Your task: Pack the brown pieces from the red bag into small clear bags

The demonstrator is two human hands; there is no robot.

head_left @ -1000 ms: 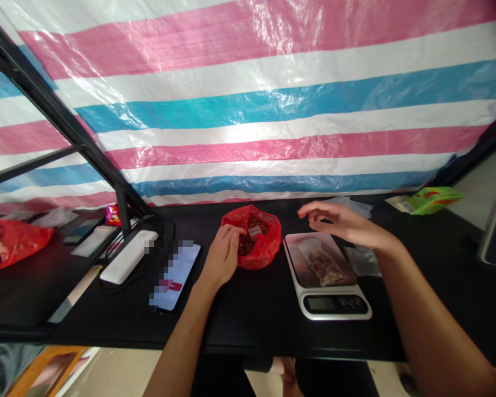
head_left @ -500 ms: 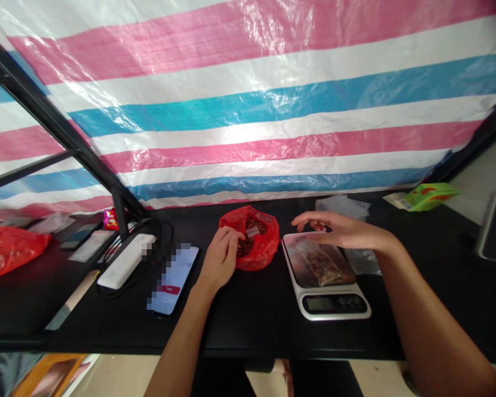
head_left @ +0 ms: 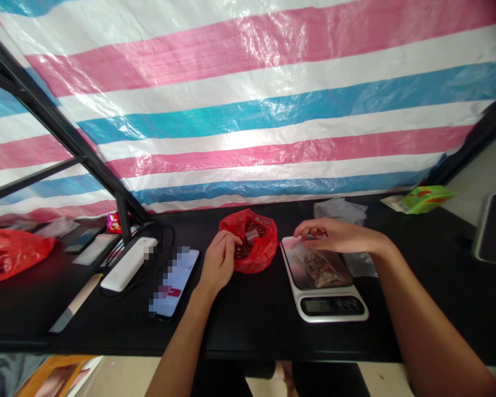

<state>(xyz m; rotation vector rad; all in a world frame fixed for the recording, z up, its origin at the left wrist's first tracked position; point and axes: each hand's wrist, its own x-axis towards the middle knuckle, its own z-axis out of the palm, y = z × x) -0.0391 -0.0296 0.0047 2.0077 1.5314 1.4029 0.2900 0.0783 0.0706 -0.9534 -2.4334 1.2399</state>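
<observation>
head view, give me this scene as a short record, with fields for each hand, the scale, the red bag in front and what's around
left hand: fingers curled at the rim of the red bag; left hand
right hand: right hand over the far part of the scale; contact unclear
on scale: clear packet of brownish pieces, lying flat
display: too dim to read
red bag contents: small brown pieces, clear plastic
left side: phone, screen lit
far right: green packet
backdrop: striped sheet
</observation>
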